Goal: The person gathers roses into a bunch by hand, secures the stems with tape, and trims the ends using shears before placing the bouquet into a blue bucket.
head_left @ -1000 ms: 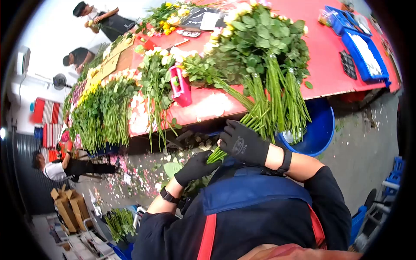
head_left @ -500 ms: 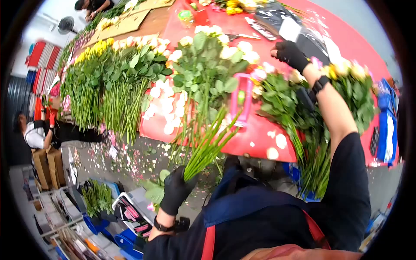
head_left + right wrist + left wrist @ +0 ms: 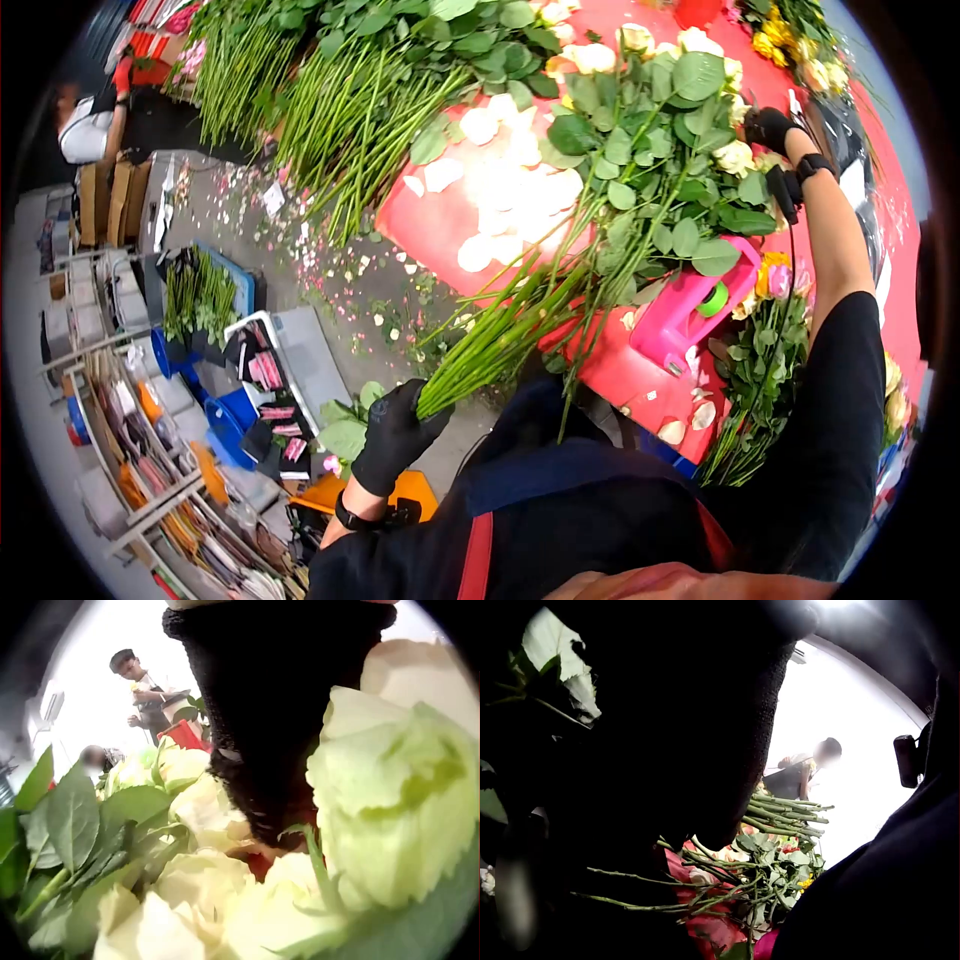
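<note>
My gloved left hand point(image 3: 400, 430) grips a bundle of green flower stems point(image 3: 490, 345) low at the front. The stems fan out toward the table, and their bare ends show in the left wrist view. Leaves point(image 3: 345, 437) and a small pink bloom point(image 3: 333, 464) hang behind that hand. Across the table my right hand point(image 3: 768, 130) reaches in among cream roses point(image 3: 735, 158) at the far side of a leafy bunch point(image 3: 650, 150). Down between the rose heads point(image 3: 210, 885) in the right wrist view, the gloved fingers are largely hidden, so I cannot tell whether they pinch a rose.
A pink plastic holder point(image 3: 690, 315) stands on the red table point(image 3: 435, 225) beside another bunch point(image 3: 755, 400). Loose petals point(image 3: 490, 250) lie near the table edge. More stems point(image 3: 345, 120) overhang at left. Shelves point(image 3: 150, 500) and blue containers point(image 3: 235, 420) stand lower left; other people work beyond.
The right hand left the stems beside the left hand, reached over the table, and is now among the cream roses. The left hand kept its bundle. The view has turned left.
</note>
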Tool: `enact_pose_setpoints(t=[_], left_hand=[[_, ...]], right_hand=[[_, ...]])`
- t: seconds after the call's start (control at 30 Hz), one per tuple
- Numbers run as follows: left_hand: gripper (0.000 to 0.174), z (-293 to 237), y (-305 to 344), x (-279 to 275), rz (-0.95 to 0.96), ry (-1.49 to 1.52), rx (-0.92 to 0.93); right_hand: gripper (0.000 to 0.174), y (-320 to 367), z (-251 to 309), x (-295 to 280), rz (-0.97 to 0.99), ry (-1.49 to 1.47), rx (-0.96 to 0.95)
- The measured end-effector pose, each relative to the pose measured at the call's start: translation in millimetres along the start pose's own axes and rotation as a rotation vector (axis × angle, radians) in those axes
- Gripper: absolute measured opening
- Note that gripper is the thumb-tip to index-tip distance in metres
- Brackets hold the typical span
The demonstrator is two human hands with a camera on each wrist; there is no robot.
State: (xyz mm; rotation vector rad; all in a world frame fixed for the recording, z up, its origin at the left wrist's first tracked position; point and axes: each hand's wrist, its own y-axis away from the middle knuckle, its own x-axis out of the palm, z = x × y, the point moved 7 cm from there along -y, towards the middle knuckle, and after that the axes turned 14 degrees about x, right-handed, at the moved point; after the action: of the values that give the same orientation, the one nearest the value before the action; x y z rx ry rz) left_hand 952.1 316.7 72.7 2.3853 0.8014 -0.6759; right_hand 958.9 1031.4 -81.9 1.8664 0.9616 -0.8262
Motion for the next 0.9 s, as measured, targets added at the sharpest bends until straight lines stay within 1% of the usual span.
enact_pose_setpoints(t=[0.03,0.07,0.1,0.17,0.23,0.3,0.33,0.37,0.4,0.43,0.47,0.53,0.6,0.63,0.67,0.7,0.77,0.83,0.87,0.9], left_hand=[[0.025,-2,0,0,-0.019,-0.005,0.020],[0.025,-1,1,1,-0.021,0.001,0.024],[0.026,0,3,2,-0.023,0.006,0.030],[0.027,-18,0,-1,-0.001,-0.001,0.058],[0.028,-21,2,0,0.018,-0.020,0.064],[0.029,-20,9,5,0.053,-0.049,0.104],[0.034,-28,9,6,0.045,-0.100,0.193],[0.034,-39,14,5,0.024,-0.234,0.297],[0.035,-50,21,6,-0.006,-0.368,0.397],[0.036,-70,24,7,0.047,-0.381,0.426],[0.034,-87,32,8,0.022,-0.453,0.515],[0.030,-112,52,21,0.121,-0.632,0.658],[0.017,-129,84,38,0.127,-0.764,0.821],[0.013,-133,101,51,0.157,-0.813,0.849],[0.011,-137,118,70,0.194,-0.855,0.889],[0.012,-128,128,103,0.323,-1.101,0.862],[0.014,-86,146,169,0.598,-1.587,0.788],[0.017,-62,167,194,0.738,-1.363,0.779],[0.019,-52,175,203,0.789,-1.230,0.774],[0.020,-42,181,215,0.811,-1.184,0.764]], right_hand=[[0.010,7,1,-14,-0.048,0.047,0.027],[0.011,12,-20,-27,0.022,-0.189,0.277],[0.012,25,-35,-51,0.031,-0.435,0.529],[0.020,42,-67,-67,-0.124,-0.798,0.598],[0.031,80,-111,-59,-0.263,-1.154,0.683],[0.034,119,-176,-38,-0.319,-1.374,0.777],[0.034,137,-215,-30,-0.407,-1.420,0.702],[0.033,156,-252,-24,-0.489,-1.462,0.621],[0.034,203,-245,-60,-0.486,-1.526,0.631],[0.039,254,-210,-108,-0.483,-1.564,0.607],[0.045,302,-171,-154,-0.469,-1.601,0.575],[0.062,397,-89,-237,-0.427,-1.659,0.486],[0.080,488,-19,-289,-0.385,-1.707,0.399],[0.086,536,13,-303,-0.469,-1.590,0.234],[0.077,576,33,-289,-0.442,-1.639,0.250],[0.068,616,53,-270,-0.422,-1.684,0.279],[0.054,695,96,-221,-0.383,-1.777,0.376],[0.056,763,160,-181,-0.248,-2.023,0.535],[0.055,785,189,-160,-0.205,-2.033,0.558],[0.050,808,224,-162,-0.101,-2.084,0.526]])
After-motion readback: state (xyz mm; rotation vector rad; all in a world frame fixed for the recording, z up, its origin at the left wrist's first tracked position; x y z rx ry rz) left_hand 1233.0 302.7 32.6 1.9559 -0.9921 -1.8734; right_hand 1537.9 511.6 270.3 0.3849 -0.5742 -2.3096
